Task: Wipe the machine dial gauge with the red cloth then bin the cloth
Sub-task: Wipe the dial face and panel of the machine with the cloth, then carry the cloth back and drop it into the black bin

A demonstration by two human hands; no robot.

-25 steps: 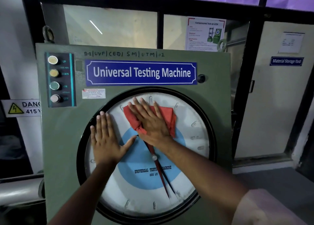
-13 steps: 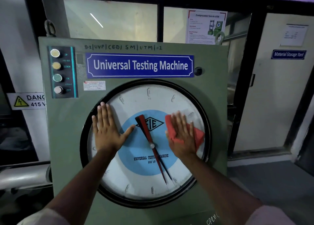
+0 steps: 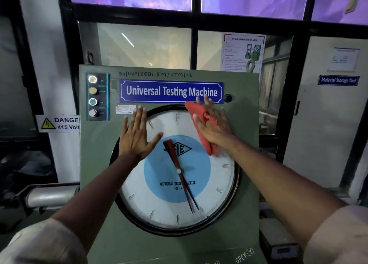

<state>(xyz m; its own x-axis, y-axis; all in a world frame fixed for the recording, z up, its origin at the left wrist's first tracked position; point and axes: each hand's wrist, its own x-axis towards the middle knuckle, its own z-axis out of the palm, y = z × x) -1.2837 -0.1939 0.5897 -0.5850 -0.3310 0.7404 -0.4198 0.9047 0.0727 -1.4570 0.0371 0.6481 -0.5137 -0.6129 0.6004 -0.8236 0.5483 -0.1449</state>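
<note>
My left hand lies flat, fingers spread, on the dial gauge at its upper left. My right hand, fingers straight, presses the red cloth under its palm against the gauge's upper-right rim.

Lower half of the dial gauge lay open to reach, upper rim crowded by left grip and right grip (red cloth underneath)
</note>
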